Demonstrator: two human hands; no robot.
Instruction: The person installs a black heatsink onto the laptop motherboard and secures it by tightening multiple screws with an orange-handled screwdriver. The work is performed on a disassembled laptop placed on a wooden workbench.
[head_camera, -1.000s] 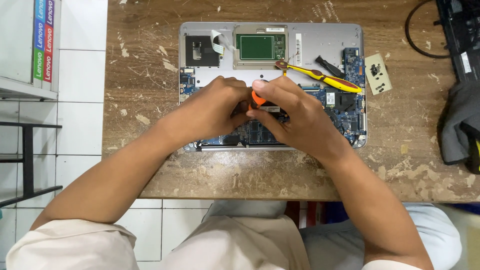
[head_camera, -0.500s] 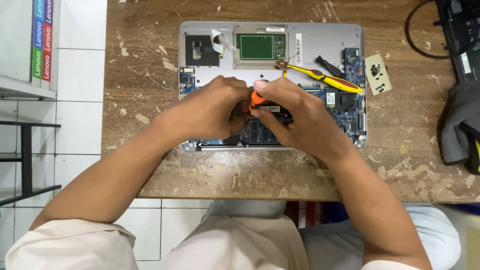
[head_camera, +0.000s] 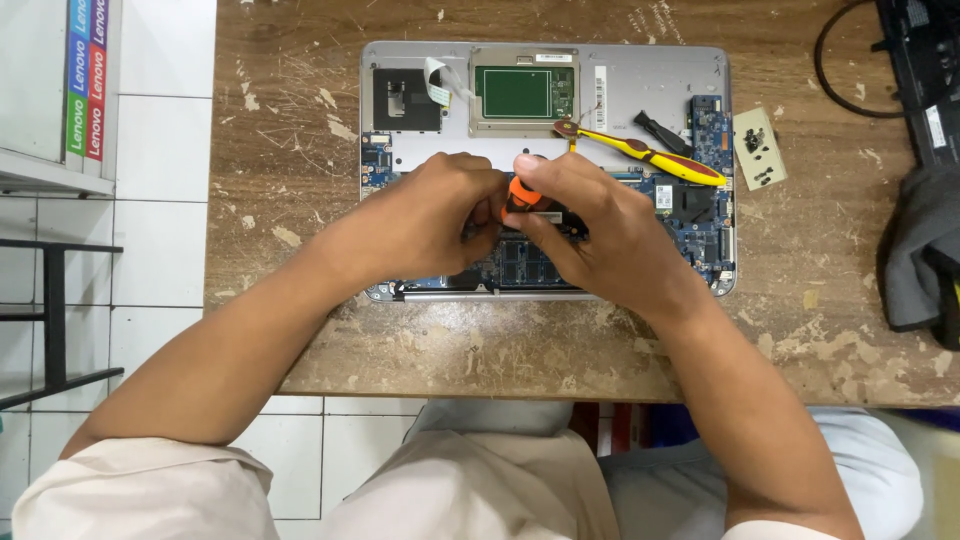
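Laptop open, cover off, loose screws set aside; both hands' fingers clamped on orange screwdriver, board still in.

A worn, scratched wooden table stands on a white tiled floor. A black metal frame stands at the left.

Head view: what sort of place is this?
Probably a small computer repair bench: an opened laptop with bare circuit boards on a worn wooden table, a yellow screwdriver across it, and loose screws set aside on a card.
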